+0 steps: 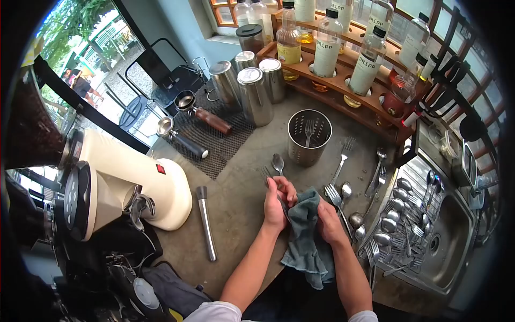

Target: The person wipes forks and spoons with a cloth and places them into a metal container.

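My left hand [275,208] is closed around a fork [266,172], whose tines poke up past the thumb; its handle is mostly hidden by fingers and cloth. My right hand [330,221] grips a grey-green cloth [307,236], which hangs between both hands over the counter's front edge. Just beyond my left hand a spoon [278,162] lies on the counter. A perforated metal cutlery holder [309,145] stands farther back with a fork [308,130] upright inside. To the right of the cloth lie several forks and spoons, among them a fork [333,195] and a spoon [347,190].
Many spoons and forks are heaped on the drainboard of the sink [451,236] at right. A steel muddler [206,224] and a cream grinder [134,180] are at left. Portafilters [212,119], metal canisters [252,96] and a wooden bottle rack [322,80] stand behind.
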The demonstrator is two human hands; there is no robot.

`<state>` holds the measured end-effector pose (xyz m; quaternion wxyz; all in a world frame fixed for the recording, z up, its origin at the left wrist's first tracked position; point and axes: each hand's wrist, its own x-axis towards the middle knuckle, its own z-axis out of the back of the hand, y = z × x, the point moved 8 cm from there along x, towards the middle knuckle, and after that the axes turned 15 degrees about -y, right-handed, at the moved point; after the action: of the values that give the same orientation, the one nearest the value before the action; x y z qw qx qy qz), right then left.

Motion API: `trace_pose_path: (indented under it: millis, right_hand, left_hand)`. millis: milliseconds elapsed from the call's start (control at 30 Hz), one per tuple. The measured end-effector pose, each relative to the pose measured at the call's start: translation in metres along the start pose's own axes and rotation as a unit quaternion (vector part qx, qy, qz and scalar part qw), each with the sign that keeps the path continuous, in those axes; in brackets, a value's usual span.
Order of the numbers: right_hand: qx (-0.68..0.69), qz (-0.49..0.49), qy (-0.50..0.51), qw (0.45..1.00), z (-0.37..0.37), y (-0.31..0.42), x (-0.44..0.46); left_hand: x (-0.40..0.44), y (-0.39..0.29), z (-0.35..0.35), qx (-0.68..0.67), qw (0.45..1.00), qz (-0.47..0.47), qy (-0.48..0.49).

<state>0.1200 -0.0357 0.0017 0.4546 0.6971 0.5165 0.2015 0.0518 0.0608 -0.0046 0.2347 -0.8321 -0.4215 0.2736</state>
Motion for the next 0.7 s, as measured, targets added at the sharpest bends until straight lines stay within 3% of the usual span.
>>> trace_pose_path:
  millis: [100,333,400,700]
  right_hand:
    - [-0.166,0.139,0.009,0.976,-0.024,0.009,-0.009]
    - [-0.212,0.178,-0.023,0.961,-0.013,0.013,-0.007]
    - [-0.213,0.244,0.003,0.946,-0.017,0.018,-0.007]
    - [-0.23,0.209,0.03,0.95,-0.016,0.016,-0.004]
  left_hand:
    - [-0.008,-0.012,0.011,0.045,0.998,-0.016,-0.046]
    - [-0.004,-0.005,0.004,0.043,0.997,-0.033,-0.051]
    - [-0.002,-0.001,0.004,0.028,0.999,-0.015,-0.043]
    - [-0.005,-0.005,0.0,0.041,0.998,-0.035,-0.02]
